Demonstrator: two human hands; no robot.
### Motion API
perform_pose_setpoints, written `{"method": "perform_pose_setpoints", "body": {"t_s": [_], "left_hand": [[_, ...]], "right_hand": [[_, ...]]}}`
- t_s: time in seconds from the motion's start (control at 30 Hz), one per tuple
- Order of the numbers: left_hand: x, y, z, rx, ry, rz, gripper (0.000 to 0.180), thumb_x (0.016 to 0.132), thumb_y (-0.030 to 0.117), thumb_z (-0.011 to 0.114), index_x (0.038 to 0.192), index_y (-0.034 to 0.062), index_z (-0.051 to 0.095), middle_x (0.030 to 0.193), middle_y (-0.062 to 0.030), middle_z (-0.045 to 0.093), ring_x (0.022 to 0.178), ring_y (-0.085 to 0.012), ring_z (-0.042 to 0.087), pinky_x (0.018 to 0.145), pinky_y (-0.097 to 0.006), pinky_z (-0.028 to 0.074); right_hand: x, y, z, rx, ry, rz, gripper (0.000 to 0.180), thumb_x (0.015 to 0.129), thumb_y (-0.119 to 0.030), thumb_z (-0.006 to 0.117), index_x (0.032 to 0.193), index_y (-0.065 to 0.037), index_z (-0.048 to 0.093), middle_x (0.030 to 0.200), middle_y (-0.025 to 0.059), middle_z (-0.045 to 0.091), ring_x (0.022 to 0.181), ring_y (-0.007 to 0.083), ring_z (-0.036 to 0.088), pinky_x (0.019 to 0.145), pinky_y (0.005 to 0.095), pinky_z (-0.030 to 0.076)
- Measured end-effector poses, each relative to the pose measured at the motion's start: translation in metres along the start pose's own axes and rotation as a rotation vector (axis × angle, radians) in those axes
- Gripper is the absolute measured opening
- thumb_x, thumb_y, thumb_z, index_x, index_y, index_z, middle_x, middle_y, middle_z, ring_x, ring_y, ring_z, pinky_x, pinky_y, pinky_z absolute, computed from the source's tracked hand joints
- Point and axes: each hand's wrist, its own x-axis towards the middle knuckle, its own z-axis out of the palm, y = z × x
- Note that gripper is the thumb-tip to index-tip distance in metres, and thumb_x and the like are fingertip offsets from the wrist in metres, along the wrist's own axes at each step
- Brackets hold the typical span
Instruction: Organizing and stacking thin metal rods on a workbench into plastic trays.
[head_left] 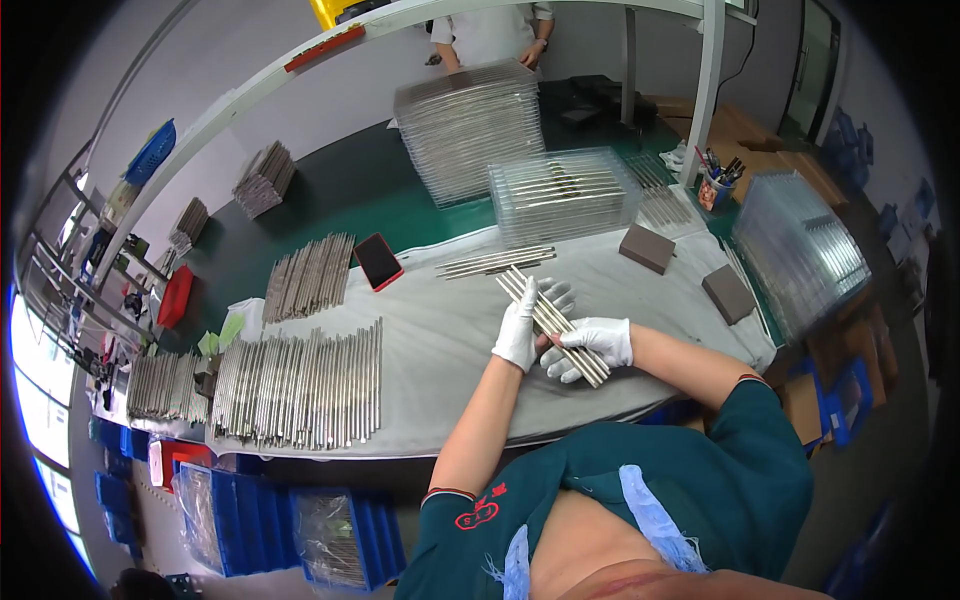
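Where the dark green tabletop (pixel 330 180) reaches its left end, a short row of slim silver metal rods (pixel 165 388) lies near the front edge. Behind this row sits a shallow bright red plastic tray (pixel 175 297). To the right, a wider row of long silver metal rods (pixel 300 390) lies side by side on a pale grey cloth (pixel 430 370), with its ends toward the person. A further group of silver metal rods (pixel 310 277) lies behind the wider row. A black-screened phone with a red edge (pixel 378 262) lies just beside that group.

Toward the centre rear stands a tall stack of clear plastic trays (pixel 470 130). In front of it, several loose silver rods (pixel 495 262) lie crosswise on the cloth. The white-gloved left hand (pixel 517 332) grips the upper part of a slanted bundle of silver metal rods (pixel 550 318), its fingers closed around it. The bundle is located above the cloth, between both hands. The white-gloved right hand (pixel 597 343) holds the lower part, its thumb and fingers closed about the rods; the lower ends project past this hand.

Farther right, two rectangular grey-brown blocks rest apart on the cloth: a rear block (pixel 647 249) and a front block (pixel 728 294).
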Motion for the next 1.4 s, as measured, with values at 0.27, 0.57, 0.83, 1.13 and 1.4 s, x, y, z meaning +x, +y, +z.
{"method": "perform_pose_setpoints", "body": {"t_s": [0.27, 0.57, 0.83, 1.13, 1.4], "left_hand": [[0.007, 0.014, -0.007, -0.489, 0.149, 0.091, 0.085, 0.075, 0.07, 0.039, 0.126, 0.0021, 0.031, 0.122, -0.0116, 0.044, 0.115, -0.0286, 0.041, 0.093, -0.044, 0.04], [0.007, 0.002, -0.009, -0.513, 0.146, -0.022, 0.07, 0.08, 0.064, 0.039, 0.113, 0.0017, 0.043, 0.112, -0.0113, 0.048, 0.104, -0.0283, 0.05, 0.088, -0.041, 0.045], [0.003, 0.004, -0.004, -0.489, 0.167, -0.082, 0.065, 0.082, 0.062, 0.039, 0.11, 0.0033, 0.046, 0.104, -0.0095, 0.051, 0.098, -0.0261, 0.053, 0.082, -0.041, 0.049], [-0.004, 0.006, 0.001, -0.521, 0.132, -0.119, 0.061, 0.081, 0.059, 0.045, 0.108, 0.0037, 0.048, 0.097, -0.0086, 0.054, 0.093, -0.0259, 0.056, 0.078, -0.041, 0.051], [-0.004, 0.006, 0.0, -0.53, 0.105, -0.12, 0.059, 0.082, 0.057, 0.046, 0.107, 0.0034, 0.049, 0.096, -0.0091, 0.055, 0.092, -0.0266, 0.057, 0.077, -0.041, 0.052]], "right_hand": [[-0.033, -0.096, 0.021, -1.645, 0.553, -0.311, 0.022, 0.081, -0.017, 0.057, 0.1, -0.006, 0.06, 0.088, 0.01, 0.064, 0.084, 0.0233, 0.06, 0.075, 0.0314, 0.045], [-0.034, -0.175, 0.009, -1.937, 0.893, -0.587, 0.025, 0.076, -0.016, 0.061, 0.1, -0.013, 0.058, 0.085, 0.0126, 0.062, 0.08, 0.03, 0.059, 0.071, 0.0365, 0.046], [0.003, -0.249, -0.038, -2.04, 1.129, -0.405, 0.026, 0.08, -0.021, 0.058, 0.105, -0.011, 0.06, 0.095, 0.0125, 0.062, 0.09, 0.0298, 0.058, 0.079, 0.0379, 0.045], [0.026, -0.265, -0.063, -2.012, 1.12, -0.328, 0.028, 0.078, -0.02, 0.06, 0.106, -0.013, 0.061, 0.099, 0.012, 0.062, 0.092, 0.0292, 0.058, 0.08, 0.037, 0.045], [0.033, -0.281, -0.066, -2.054, 1.083, -0.309, 0.025, 0.076, -0.021, 0.061, 0.101, -0.015, 0.064, 0.094, 0.0099, 0.063, 0.088, 0.028, 0.06, 0.076, 0.0369, 0.046]]}}
